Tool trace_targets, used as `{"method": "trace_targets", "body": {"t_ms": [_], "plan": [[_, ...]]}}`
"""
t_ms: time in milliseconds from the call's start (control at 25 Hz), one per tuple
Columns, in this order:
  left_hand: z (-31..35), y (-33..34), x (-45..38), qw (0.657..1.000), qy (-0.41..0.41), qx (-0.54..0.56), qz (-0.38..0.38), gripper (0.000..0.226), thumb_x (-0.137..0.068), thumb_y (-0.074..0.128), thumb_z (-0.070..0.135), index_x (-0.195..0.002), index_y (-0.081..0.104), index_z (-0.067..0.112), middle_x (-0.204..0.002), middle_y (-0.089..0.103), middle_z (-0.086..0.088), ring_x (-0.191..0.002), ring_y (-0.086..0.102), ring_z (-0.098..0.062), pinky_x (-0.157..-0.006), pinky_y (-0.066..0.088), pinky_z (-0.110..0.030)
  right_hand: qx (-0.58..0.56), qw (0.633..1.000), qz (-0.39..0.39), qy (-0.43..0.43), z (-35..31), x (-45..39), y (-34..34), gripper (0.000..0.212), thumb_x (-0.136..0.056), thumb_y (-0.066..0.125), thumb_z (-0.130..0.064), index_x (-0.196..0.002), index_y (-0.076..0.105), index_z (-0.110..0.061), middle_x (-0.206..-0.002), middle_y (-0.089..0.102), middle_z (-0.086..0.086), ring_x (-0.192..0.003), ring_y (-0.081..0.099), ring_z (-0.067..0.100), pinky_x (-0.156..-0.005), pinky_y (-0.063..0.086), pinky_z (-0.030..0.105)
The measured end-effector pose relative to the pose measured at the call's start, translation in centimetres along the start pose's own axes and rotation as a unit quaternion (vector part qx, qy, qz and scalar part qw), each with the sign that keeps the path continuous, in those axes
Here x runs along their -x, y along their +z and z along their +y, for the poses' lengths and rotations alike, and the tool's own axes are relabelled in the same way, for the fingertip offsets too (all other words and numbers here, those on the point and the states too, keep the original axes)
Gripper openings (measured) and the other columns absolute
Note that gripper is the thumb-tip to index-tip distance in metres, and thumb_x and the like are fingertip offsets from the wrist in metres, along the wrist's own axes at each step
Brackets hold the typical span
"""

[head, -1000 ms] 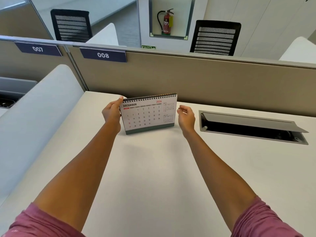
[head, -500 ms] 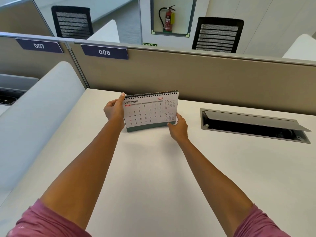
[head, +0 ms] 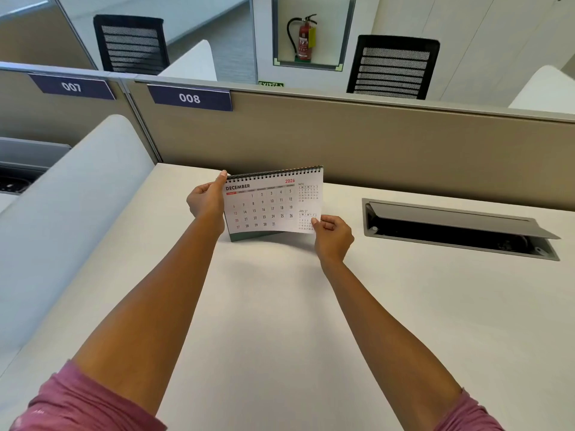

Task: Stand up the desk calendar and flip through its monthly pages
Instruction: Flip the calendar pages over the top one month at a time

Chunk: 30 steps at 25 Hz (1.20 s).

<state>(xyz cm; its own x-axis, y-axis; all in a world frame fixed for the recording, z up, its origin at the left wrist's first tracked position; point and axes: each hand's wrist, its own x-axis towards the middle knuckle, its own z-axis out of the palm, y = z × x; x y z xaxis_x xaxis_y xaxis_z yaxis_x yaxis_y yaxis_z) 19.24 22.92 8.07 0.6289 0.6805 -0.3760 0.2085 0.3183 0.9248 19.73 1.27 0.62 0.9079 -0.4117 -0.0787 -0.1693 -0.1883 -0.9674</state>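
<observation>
left hand [head: 207, 202]: fingers closed on desk calendar's [head: 273, 202] top-left corner, by the spiral
right hand [head: 333, 236]: thumb and fingers pinch December page's [head: 264, 209] lower-right corner, page lifted off the base
arms: both stretched forward
calendar: upright on tabletop [head: 280, 306], near partition [head: 373, 144]

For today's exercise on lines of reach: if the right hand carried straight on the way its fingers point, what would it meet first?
The right hand already pinches the December page; beyond it, probably the calendar's green stand, though depth is unclear.
</observation>
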Motion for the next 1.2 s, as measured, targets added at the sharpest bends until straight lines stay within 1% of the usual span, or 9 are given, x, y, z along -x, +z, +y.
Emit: {"method": "trace_targets", "body": {"t_ms": [280, 400, 520, 680, 760, 840, 920, 1080, 1200], "plan": [[0.3, 0.0, 0.1, 1.000, -0.004, -0.001, -0.004, 0.035, -0.085, 0.074, 0.044, -0.089, 0.051, 0.017, -0.084, 0.072, 0.001, -0.066, 0.057, -0.008, -0.049, 0.038, -0.020, 0.012, 0.999, -0.041, 0.004, 0.6, -0.8, -0.4, 0.012, -0.086, 0.073, -0.013, -0.096, 0.072, -0.005, -0.094, 0.075, 0.012, -0.076, 0.065, 0.015, -0.068, 0.048, 0.013], [0.3, 0.0, 0.2, 1.000, -0.002, -0.006, -0.006, 0.035, -0.087, 0.073, 0.043, -0.094, 0.052, 0.016, -0.084, 0.071, 0.001, -0.065, 0.056, -0.008, -0.049, 0.038, -0.020, -0.038, 0.990, -0.127, 0.045, 0.6, -1.0, -0.7, 0.015, -0.092, 0.066, -0.016, -0.102, 0.066, -0.005, -0.103, 0.073, 0.013, -0.086, 0.067, 0.018, -0.082, 0.057, 0.029], [0.5, 0.1, 0.3, 1.000, -0.006, 0.002, -0.019, 0.028, -0.088, 0.072, 0.038, -0.091, 0.054, 0.017, -0.086, 0.070, 0.000, -0.066, 0.057, -0.007, -0.049, 0.038, -0.020, -0.140, 0.961, -0.199, 0.129, -0.1, -1.2, -1.5, 0.030, -0.091, 0.067, -0.027, -0.109, 0.061, -0.004, -0.111, 0.072, 0.014, -0.098, 0.069, 0.024, -0.078, 0.060, 0.035], [1.0, 0.0, 0.4, 0.999, -0.016, 0.014, -0.033, 0.028, -0.090, 0.070, 0.038, -0.080, 0.054, 0.018, -0.078, 0.066, 0.003, -0.062, 0.055, -0.008, -0.049, 0.038, -0.019, -0.181, 0.918, -0.290, 0.199, -2.1, -1.9, -3.2, 0.047, -0.086, 0.059, -0.058, -0.110, 0.069, -0.019, -0.098, 0.077, 0.003, -0.084, 0.072, 0.016, -0.066, 0.057, 0.026], [1.2, -0.1, 0.3, 0.999, -0.023, 0.017, -0.030, 0.026, -0.094, 0.062, 0.040, -0.092, 0.056, 0.015, -0.081, 0.066, 0.002, -0.067, 0.055, -0.010, -0.053, 0.040, -0.021, -0.205, 0.891, -0.337, 0.222, -3.2, -2.4, -4.0, 0.058, -0.086, 0.050, -0.067, -0.107, 0.071, -0.018, -0.087, 0.076, 0.000, -0.070, 0.067, 0.011, -0.064, 0.053, 0.022], [1.4, -0.2, 0.0, 0.999, -0.033, 0.018, -0.030, 0.025, -0.096, 0.056, 0.038, -0.101, 0.057, 0.014, -0.092, 0.068, -0.001, -0.081, 0.056, -0.016, -0.065, 0.041, -0.024, -0.243, 0.870, -0.366, 0.224, -4.3, -3.1, -4.5, 0.066, -0.084, 0.047, -0.072, -0.100, 0.075, -0.013, -0.076, 0.065, 0.002, -0.059, 0.055, 0.009, -0.058, 0.050, 0.018], [1.6, -0.5, -0.1, 0.998, -0.040, 0.014, -0.042, 0.028, -0.097, 0.051, 0.040, -0.103, 0.061, 0.014, -0.099, 0.070, -0.002, -0.091, 0.059, -0.020, -0.077, 0.042, -0.029, -0.286, 0.852, -0.382, 0.216, -5.6, -3.6, -4.7, 0.072, -0.082, 0.047, -0.076, -0.097, 0.077, -0.011, -0.082, 0.056, 0.005, -0.066, 0.049, 0.010, -0.060, 0.052, 0.017], [1.7, -0.8, 0.1, 0.997, -0.045, 0.017, -0.066, 0.039, -0.100, 0.040, 0.045, -0.105, 0.066, 0.016, -0.103, 0.069, -0.001, -0.094, 0.064, -0.021, -0.076, 0.046, -0.029, -0.371, 0.817, -0.392, 0.203, -8.5, -4.4, -4.3, 0.083, -0.079, 0.047, -0.079, -0.103, 0.076, -0.005, -0.102, 0.073, 0.010, -0.088, 0.070, 0.019, -0.066, 0.059, 0.023], [1.6, -0.6, 0.2, 0.997, -0.027, 0.041, -0.063, 0.031, -0.099, 0.033, 0.031, -0.093, 0.057, 0.012, -0.099, 0.066, -0.003, -0.096, 0.052, -0.021, -0.083, 0.038, -0.033, -0.398, 0.799, -0.409, 0.189, -10.4, -5.1, -3.5, 0.097, -0.082, 0.039, -0.080, -0.127, 0.059, 0.003, -0.126, 0.066, 0.019, -0.109, 0.069, 0.026, -0.070, 0.062, 0.026]]}}
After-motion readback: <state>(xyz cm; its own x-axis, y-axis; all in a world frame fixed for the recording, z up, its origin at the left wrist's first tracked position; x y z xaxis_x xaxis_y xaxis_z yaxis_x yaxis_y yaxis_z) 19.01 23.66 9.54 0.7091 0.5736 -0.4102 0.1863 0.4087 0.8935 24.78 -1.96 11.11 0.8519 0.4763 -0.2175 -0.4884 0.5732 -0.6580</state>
